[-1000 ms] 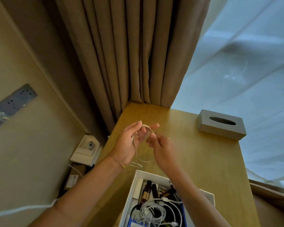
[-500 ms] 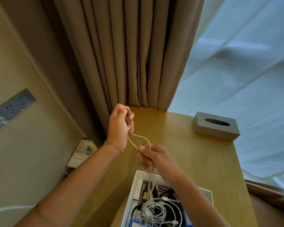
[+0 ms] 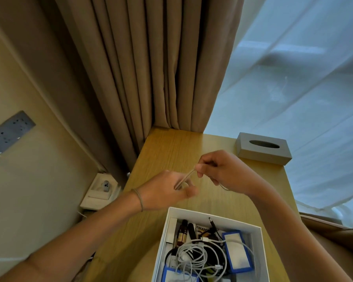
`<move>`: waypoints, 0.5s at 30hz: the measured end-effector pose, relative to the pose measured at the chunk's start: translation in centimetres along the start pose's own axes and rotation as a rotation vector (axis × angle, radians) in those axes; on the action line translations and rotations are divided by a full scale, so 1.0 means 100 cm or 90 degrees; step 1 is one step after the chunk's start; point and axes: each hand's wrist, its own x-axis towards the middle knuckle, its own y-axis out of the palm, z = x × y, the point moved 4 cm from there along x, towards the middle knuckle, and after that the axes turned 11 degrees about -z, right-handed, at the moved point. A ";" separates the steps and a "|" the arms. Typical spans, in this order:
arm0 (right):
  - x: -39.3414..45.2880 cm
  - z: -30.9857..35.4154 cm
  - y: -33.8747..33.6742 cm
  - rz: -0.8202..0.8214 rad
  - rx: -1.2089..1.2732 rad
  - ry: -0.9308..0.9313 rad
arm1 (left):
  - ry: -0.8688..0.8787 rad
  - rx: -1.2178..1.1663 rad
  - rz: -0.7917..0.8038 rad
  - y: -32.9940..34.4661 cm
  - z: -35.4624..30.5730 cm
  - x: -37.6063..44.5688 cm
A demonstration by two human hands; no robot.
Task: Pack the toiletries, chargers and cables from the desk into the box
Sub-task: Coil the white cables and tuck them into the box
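A thin beige cable (image 3: 186,177) is stretched in a doubled strand between my two hands, above the wooden desk (image 3: 167,151). My left hand (image 3: 167,192) pinches its lower end. My right hand (image 3: 218,169) grips the upper end, and a loop of the cable hangs below that hand. Just in front of me stands the open white box (image 3: 259,241). Inside it lie a coiled white cable (image 3: 194,255), blue-edged packs (image 3: 237,251), a dark bottle (image 3: 181,234) and other small items.
A grey tissue box (image 3: 263,148) stands at the desk's far right. Brown curtains (image 3: 151,68) hang behind the desk, with a sheer curtain to the right. A wall socket (image 3: 102,189) and a grey socket strip (image 3: 10,131) are on the left wall.
My left hand has come down and my right hand has risen. The cable, slack between them before, is now pulled into a short doubled strand. The view has shifted a little to the left.
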 end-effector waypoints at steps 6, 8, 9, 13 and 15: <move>-0.002 -0.013 0.005 -0.112 0.085 0.080 | -0.086 -0.307 -0.228 -0.003 0.000 -0.002; -0.007 -0.018 0.014 -0.127 0.147 0.123 | -0.114 -0.367 -0.290 -0.004 -0.001 -0.003; -0.010 -0.019 0.022 -0.123 0.180 0.141 | -0.131 -0.389 -0.324 -0.004 -0.002 -0.004; -0.027 -0.023 0.061 -0.087 0.347 0.235 | -0.226 -0.543 -0.408 -0.001 -0.007 -0.002; -0.037 -0.024 0.081 -0.057 0.407 0.271 | -0.267 -0.673 -0.400 0.002 -0.009 0.002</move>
